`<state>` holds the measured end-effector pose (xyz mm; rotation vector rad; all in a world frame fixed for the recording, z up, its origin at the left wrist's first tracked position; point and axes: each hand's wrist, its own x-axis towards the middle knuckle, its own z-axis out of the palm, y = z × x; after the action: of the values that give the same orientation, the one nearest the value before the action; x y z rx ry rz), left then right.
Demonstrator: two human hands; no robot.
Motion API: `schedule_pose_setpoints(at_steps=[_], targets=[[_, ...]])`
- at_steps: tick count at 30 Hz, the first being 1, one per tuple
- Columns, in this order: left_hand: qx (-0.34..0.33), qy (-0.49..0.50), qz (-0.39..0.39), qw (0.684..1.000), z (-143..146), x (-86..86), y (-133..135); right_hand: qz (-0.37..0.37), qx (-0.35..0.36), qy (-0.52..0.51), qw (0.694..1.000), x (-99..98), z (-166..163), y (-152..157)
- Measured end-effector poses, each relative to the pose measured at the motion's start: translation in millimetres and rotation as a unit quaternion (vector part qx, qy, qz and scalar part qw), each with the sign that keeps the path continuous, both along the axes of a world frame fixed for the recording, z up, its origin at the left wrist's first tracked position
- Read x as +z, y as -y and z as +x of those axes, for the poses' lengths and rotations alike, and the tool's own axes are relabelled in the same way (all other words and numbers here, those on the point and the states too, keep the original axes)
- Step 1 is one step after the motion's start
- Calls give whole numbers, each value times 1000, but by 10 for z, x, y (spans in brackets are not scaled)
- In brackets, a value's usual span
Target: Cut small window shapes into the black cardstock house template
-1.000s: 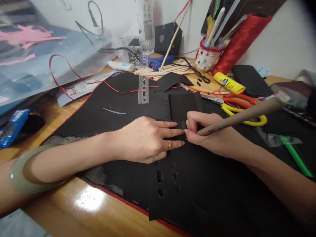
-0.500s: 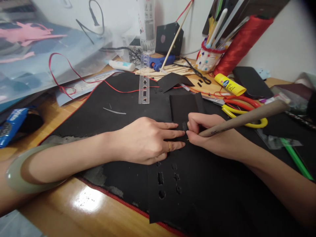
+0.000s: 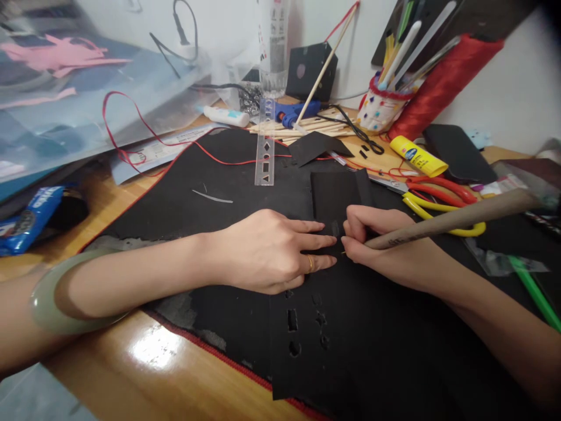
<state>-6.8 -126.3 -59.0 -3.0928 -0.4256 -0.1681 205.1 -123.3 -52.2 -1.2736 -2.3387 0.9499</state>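
We record the left hand (image 3: 267, 251) spread on a perforated black sheet (image 3: 302, 377). Just beside its fingertips, the right hand (image 3: 381, 234) pinches a slanted grey pen-like tool (image 3: 451, 221); beyond, we note a clear stencil ruler (image 3: 265, 153), scissors (image 3: 442, 182) and a yellow tube (image 3: 418, 156).

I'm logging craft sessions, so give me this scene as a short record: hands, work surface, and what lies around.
Left hand: spread flat on a black sheet, ring on one finger
Right hand: gripping a grey pen-like tool, its tip down near the left fingertips
Cut-outs: small shapes in the black sheet, including a rectangle and a star
Beyond left hand: clear stencil ruler
Beyond right hand: scissors with red and yellow handles, yellow tube
Farther back: blue glue gun, decorated cup of pens
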Motion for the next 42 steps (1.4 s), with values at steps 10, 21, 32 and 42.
schedule_pose_setpoints(at_steps=[10, 21, 32, 42], targets=[[0, 1, -30, 1000, 19, 36, 0, -38, -20, -30, 999, -14, -4, -10], [34, -3, 44, 998, 99, -11, 166, -28, -258, -272, 926, 473, 224, 50], [47, 37, 86, 994, 170, -60, 213, -52, -198, -129, 970, 108, -45, 260], [39, 41, 49, 997, 137, -56, 162, -18, -129, -76, 989, -56, 21, 245]])
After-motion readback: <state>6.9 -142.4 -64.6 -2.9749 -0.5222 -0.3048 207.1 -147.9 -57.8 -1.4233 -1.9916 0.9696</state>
